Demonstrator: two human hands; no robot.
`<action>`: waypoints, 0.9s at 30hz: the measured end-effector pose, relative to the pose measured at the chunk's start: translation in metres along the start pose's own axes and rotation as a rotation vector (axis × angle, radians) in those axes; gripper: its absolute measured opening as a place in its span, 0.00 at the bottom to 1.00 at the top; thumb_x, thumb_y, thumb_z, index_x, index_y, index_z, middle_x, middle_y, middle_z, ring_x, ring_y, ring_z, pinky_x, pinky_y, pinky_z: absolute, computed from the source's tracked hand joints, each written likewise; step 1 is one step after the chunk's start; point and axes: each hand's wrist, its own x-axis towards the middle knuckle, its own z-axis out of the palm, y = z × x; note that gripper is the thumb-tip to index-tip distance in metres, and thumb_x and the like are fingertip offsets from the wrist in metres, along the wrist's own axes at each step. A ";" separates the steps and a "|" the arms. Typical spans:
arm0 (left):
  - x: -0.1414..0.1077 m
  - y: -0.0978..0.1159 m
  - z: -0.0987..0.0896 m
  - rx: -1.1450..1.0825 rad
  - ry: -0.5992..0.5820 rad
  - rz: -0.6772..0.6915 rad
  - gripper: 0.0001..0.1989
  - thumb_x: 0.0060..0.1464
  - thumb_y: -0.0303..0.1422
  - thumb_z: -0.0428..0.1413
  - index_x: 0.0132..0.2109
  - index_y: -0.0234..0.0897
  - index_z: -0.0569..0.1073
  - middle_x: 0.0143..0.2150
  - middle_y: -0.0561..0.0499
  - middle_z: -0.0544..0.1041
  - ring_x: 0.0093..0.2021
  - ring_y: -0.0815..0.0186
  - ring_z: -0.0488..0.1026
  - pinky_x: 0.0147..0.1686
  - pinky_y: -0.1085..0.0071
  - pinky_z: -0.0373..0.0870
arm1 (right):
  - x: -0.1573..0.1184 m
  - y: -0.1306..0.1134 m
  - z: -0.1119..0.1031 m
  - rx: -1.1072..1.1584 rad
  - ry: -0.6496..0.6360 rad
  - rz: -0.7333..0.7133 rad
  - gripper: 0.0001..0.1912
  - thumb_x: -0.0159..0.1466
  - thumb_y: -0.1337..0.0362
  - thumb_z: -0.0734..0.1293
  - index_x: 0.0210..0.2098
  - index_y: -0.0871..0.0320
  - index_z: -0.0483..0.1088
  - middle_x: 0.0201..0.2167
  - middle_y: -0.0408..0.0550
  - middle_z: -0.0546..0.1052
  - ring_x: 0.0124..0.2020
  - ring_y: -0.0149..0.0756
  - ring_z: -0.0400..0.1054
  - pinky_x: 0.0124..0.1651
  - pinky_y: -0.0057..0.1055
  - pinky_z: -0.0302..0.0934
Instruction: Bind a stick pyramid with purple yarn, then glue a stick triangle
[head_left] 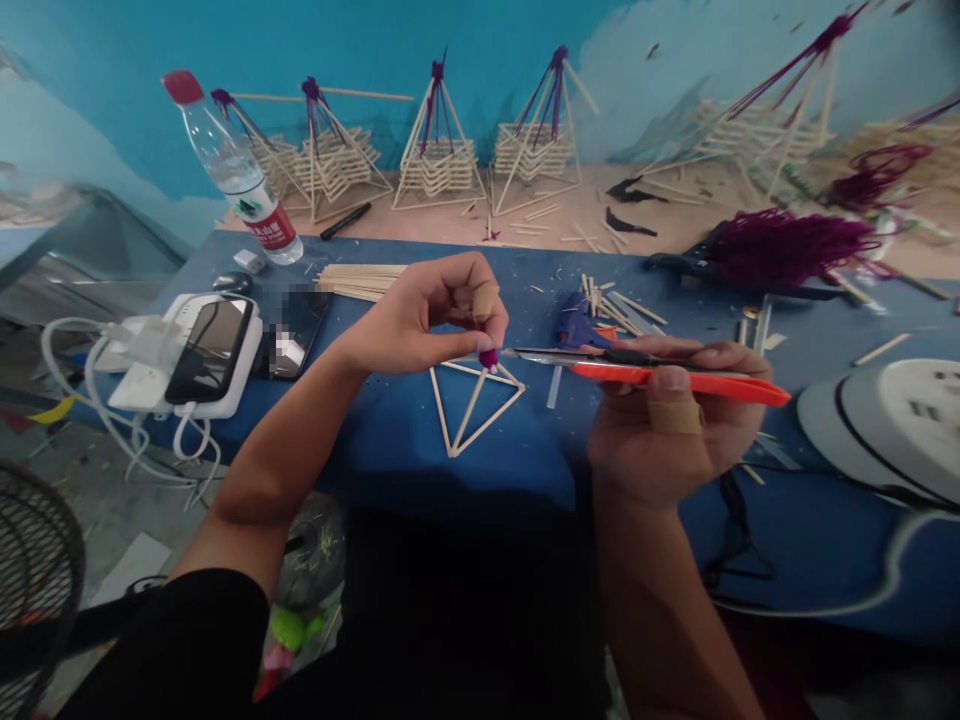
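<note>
My left hand (457,305) pinches the purple yarn (488,357) wound at the top of a wooden stick frame (469,412). The frame stands on the blue tabletop, its sticks meeting under the yarn. In my right hand (667,420) is an orange utility knife (675,380), its blade pointing left, with the tip close beside the yarn. Whether the tip touches the yarn I cannot tell. Tan bandages wrap a finger of my left hand and the thumb of my right hand.
Several stick structures with purple yarn tops (439,150) line the wall. A water bottle (259,205), phones (210,345) and white cables are at the left. Behind my hands lie a blue glue gun (574,318) and loose sticks. Purple yarn (795,250) and a white appliance (892,430) are at the right.
</note>
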 end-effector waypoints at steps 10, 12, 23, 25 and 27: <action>0.002 0.002 0.001 -0.027 -0.008 -0.017 0.25 0.57 0.45 0.75 0.38 0.40 0.67 0.34 0.53 0.78 0.35 0.68 0.82 0.46 0.64 0.86 | -0.005 -0.004 0.004 -0.055 0.011 0.000 0.16 0.57 0.63 0.78 0.39 0.49 0.69 0.33 0.38 0.83 0.32 0.35 0.78 0.30 0.30 0.78; 0.002 0.002 0.001 -0.026 -0.002 -0.023 0.25 0.56 0.47 0.75 0.38 0.40 0.67 0.33 0.53 0.78 0.34 0.68 0.82 0.46 0.64 0.86 | -0.005 -0.003 0.004 -0.068 0.014 -0.022 0.15 0.58 0.63 0.77 0.38 0.50 0.68 0.33 0.38 0.83 0.31 0.35 0.77 0.28 0.30 0.77; 0.001 0.001 0.000 -0.033 -0.021 -0.028 0.24 0.59 0.46 0.74 0.39 0.40 0.67 0.34 0.53 0.77 0.37 0.67 0.82 0.48 0.63 0.85 | -0.004 -0.001 0.003 -0.030 0.012 -0.029 0.14 0.59 0.64 0.77 0.39 0.50 0.69 0.33 0.41 0.83 0.31 0.35 0.76 0.32 0.32 0.79; 0.001 0.001 0.001 -0.033 -0.014 -0.034 0.24 0.59 0.45 0.74 0.39 0.40 0.68 0.33 0.53 0.75 0.37 0.66 0.82 0.48 0.62 0.86 | -0.005 -0.001 0.004 -0.030 0.021 -0.029 0.15 0.58 0.64 0.77 0.39 0.50 0.69 0.33 0.42 0.82 0.31 0.36 0.76 0.32 0.32 0.79; 0.002 0.002 0.001 -0.034 0.000 -0.042 0.24 0.59 0.46 0.74 0.38 0.40 0.68 0.32 0.54 0.74 0.37 0.66 0.82 0.47 0.63 0.86 | -0.005 -0.002 0.005 -0.064 0.025 -0.018 0.16 0.58 0.63 0.77 0.39 0.50 0.68 0.33 0.41 0.81 0.32 0.37 0.76 0.33 0.34 0.80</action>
